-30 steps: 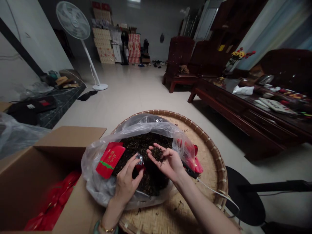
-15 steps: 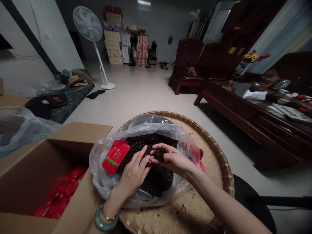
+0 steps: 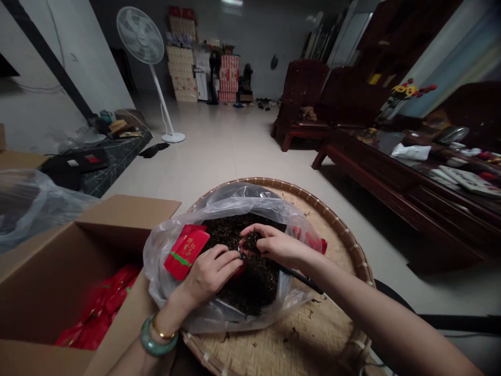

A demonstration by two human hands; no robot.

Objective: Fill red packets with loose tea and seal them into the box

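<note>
My left hand (image 3: 214, 270) is closed on a small red packet (image 3: 239, 270), whose shiny mouth shows at the fingertips; most of it is hidden. Against that mouth, my right hand (image 3: 274, 244) curls its fingers around a clump of dark tea leaves (image 3: 250, 241). Both hands are over a clear plastic bag (image 3: 164, 292) of loose dark tea (image 3: 250, 295). Flat red packets (image 3: 187, 250) with gold lettering and a green band lie on the bag's left side. Beneath my right wrist a thin black rod (image 3: 303, 280) shows, its ends hidden.
The bag rests on a round woven bamboo tray (image 3: 313, 334) with scattered leaves. Left of it stands an open cardboard box (image 3: 129, 211) holding red packets (image 3: 102, 308). More red packets (image 3: 309, 239) lie behind the bag's right side. Beyond are a white fan (image 3: 156, 89) and a wooden table (image 3: 376, 177).
My left fingers have bent in around the packet's mouth, and my right hand has shifted slightly left and up with the tea leaves. A black rod now shows under my right wrist.
</note>
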